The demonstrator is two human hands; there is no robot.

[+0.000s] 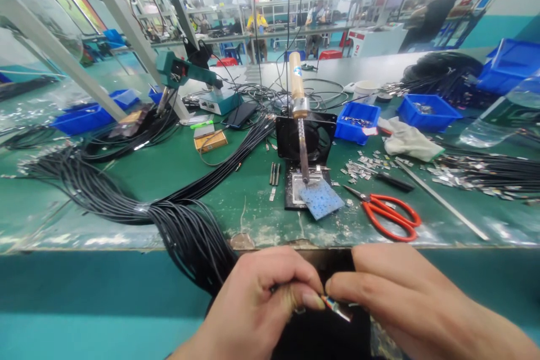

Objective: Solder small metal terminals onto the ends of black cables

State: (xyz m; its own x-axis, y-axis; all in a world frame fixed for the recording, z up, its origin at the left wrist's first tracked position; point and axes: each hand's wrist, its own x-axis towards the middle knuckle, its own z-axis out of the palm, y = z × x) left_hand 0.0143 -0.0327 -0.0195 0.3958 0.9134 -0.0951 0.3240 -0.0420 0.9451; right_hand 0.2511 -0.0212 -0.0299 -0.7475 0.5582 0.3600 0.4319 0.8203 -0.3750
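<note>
In front of the bench edge, my left hand [270,298] pinches a cable end [336,308] between thumb and forefinger. Thin coloured wires and a small shiny metal connector stick out past the thumb. My right hand [409,298] is closed just to the right, its forefinger tip close against the wires; its thumb is hidden, and I cannot make out what it grips. A bundle of black cables [189,236] hangs over the edge beside my left hand. Red-handled scissors [390,216] lie on the green mat [248,219] beyond my right hand.
A soldering iron [300,118] leans tip-down onto a blue sponge [322,199], before a black fan [307,139]. Loose metal connectors [367,169], a white glove [411,140], a metal ruler [441,198] and blue bins [358,121] lie right. A green-handled tool [185,73] stands left.
</note>
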